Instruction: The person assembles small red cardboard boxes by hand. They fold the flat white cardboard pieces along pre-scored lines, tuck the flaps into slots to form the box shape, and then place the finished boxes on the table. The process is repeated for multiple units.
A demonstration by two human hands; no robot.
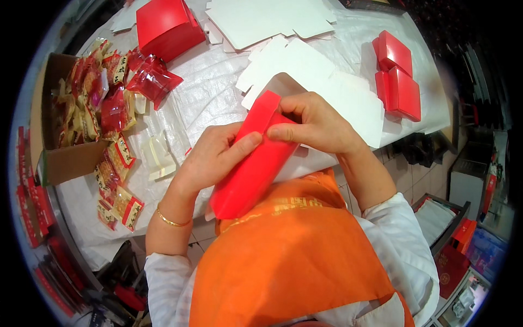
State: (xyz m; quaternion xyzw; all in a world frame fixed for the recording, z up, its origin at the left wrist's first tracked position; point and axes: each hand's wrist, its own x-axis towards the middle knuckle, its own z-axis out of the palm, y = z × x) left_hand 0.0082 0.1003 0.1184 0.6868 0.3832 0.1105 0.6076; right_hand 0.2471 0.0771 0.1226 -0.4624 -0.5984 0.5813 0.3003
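Note:
A red cardboard box [248, 177] is held tilted in front of my orange apron, above the near edge of the table. My left hand [212, 152] grips its left side, with the thumb lying along the upper face. At the box's far end, my right hand [313, 122] pinches the edge near a folded flap, thumb on top and fingers curled behind. The fingers under the box are hidden. Flat white carton blanks [321, 71] with cut tabs lie just beyond my hands.
At the left, an open brown carton [73, 166] holds several wrapped snacks [87, 103], with more packets [128, 207] spilled beside it. A larger red box [169, 30] stands at the far left. Small red boxes [403, 95] sit at the right on the white-covered table [199, 82].

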